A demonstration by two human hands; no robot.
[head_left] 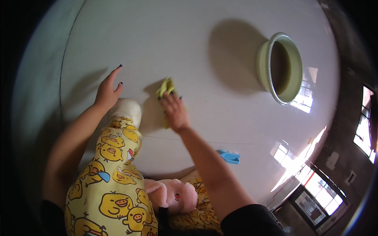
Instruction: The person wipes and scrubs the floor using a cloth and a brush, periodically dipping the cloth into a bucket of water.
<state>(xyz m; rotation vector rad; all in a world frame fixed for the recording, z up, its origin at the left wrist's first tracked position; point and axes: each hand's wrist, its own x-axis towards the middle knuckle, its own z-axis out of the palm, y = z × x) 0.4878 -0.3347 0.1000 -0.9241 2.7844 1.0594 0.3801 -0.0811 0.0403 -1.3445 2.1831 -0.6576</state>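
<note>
My right hand [175, 111] presses down on a crumpled yellow cloth [167, 85] against the glossy pale tiled floor [177, 44]. Parts of the cloth stick out past the fingertips and along the thumb side; the palm covers the rest. To the left, my left hand [107, 91] holds nothing, its thumb and fingers apart. It is beside my lower leg in yellow trousers [115, 156] printed with cartoon chicks and pigs. Whether the left hand touches the floor or hovers over it, I cannot tell.
A pale green plastic basin [264, 65] of murky brown water stands at the upper right. A small blue plastic scoop [231, 157] lies beyond my right forearm. A pink plush toy [174, 194] rests in my lap. Windows [323, 190] and a dark wall [339, 132] border the right.
</note>
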